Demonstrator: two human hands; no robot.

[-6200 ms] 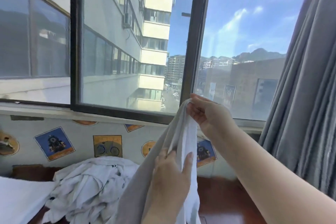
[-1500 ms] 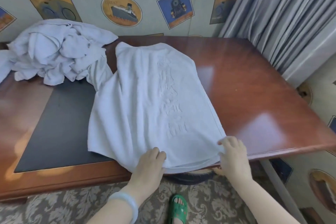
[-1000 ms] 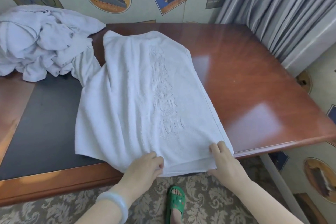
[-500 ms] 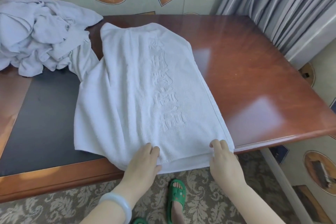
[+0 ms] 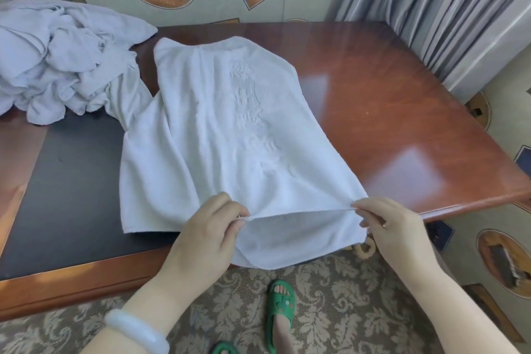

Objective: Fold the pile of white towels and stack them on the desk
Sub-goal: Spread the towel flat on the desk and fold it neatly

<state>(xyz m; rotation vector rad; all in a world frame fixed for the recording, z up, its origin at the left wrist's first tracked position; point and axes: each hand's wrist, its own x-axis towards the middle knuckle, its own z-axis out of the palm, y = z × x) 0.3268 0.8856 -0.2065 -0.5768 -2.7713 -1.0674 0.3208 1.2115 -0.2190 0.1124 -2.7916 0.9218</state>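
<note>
Left hand (image 5: 207,227) and right hand (image 5: 393,227) each pinch the towel (image 5: 230,129) at its near hem; I'd carry both corners forward evenly.

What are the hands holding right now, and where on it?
The towel: its top layer's near edge, left hand pinching mid-edge, right hand the right corner.

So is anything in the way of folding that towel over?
Nothing visible. The left hand and right hand pinch the near edge of the towel, and nothing lies on it. The pile sits off to the left on the desk.
</note>
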